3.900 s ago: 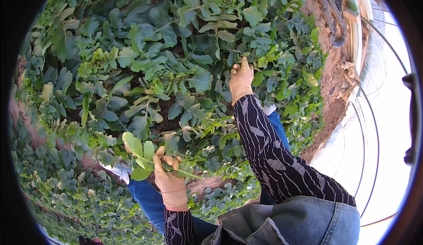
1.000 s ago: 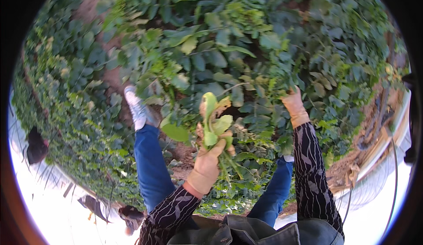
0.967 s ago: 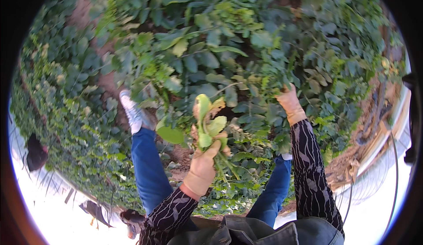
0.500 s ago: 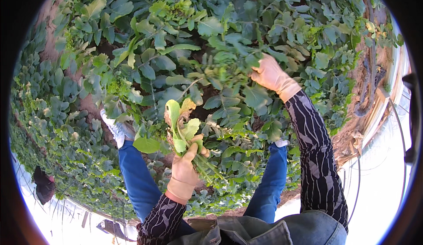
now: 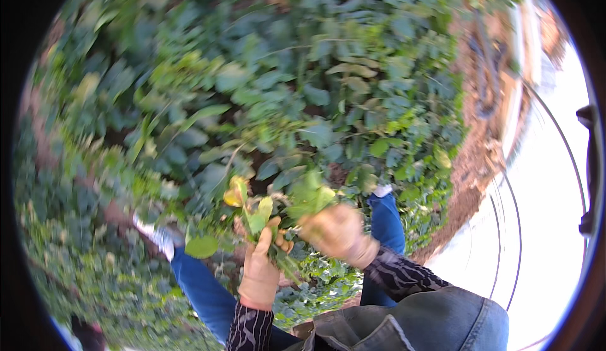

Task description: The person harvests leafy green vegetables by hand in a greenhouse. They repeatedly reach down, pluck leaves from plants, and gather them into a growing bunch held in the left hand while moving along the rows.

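Observation:
My left hand (image 5: 260, 269), in a pale glove, is closed round a small bunch of picked leaves (image 5: 257, 215). Green and yellowed leaves stick up past the thumb, while stems hang below the fingers. Just to its right is my right hand (image 5: 338, 234), gloved alike and smeared by motion. Its curled fingers hold a green leafy shoot (image 5: 310, 196), whose blurred top points up and left. Whether the two hands touch I cannot tell. Around and beyond them grow broad-leaved green plants (image 5: 252, 92).
My legs in blue trousers (image 5: 202, 285) stand apart among the plants, with a white shoe (image 5: 156, 234) at the left. Bare brown soil (image 5: 464, 215) borders the plants on the right. Past it, thin dark curved rods (image 5: 576, 155) stand against a bright white surface.
My right hand has come from the plants at the upper right down beside my left hand, bringing a leafy shoot. My left hand keeps its bunch. The whole view has shifted and blurred.

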Available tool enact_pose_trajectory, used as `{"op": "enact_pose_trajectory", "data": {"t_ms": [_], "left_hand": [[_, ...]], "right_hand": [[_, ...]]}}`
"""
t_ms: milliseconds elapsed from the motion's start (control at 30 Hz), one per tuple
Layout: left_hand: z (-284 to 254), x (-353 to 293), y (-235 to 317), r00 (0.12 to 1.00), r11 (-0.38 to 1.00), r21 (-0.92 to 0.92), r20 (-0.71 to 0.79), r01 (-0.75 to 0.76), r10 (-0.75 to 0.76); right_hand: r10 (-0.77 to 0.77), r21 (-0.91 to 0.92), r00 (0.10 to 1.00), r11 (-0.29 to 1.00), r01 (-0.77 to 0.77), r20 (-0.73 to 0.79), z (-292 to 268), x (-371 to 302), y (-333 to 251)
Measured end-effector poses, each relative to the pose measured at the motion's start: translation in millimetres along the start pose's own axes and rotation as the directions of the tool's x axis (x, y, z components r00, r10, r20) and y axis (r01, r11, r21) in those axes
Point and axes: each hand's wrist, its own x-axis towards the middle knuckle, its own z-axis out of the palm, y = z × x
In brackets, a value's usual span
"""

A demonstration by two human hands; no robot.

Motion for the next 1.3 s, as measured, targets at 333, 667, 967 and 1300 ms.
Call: {"op": "enact_pose_trajectory", "data": {"t_ms": [333, 667, 967, 1300], "left_hand": [[-8, 11, 1, 0.953, 0.993, -0.061, 0.291, 0.102, -0.080], [2, 18, -4, 0.975, 0.970, 0.115, 0.085, -0.216, 0.207], [-4, 10, -2, 0.979, 0.973, 0.114, -0.001, -0.203, 0.204], [-13, 3, 3, 0.975, 0.974, 0.092, -0.061, -0.206, 0.212]], "right_hand": [[-0.628, 0.194, 0.767, 0.775, 0.601, 0.132, 11, -4, -13], [0.580, -0.892, 0.811, 0.322, -0.317, -0.079, -185, 151, 149], [0.770, -0.981, 0.638, -0.109, 0.163, 0.021, -223, 166, 133], [0.668, -0.975, 0.738, 0.082, -0.206, -0.100, -184, 138, 156]]}}
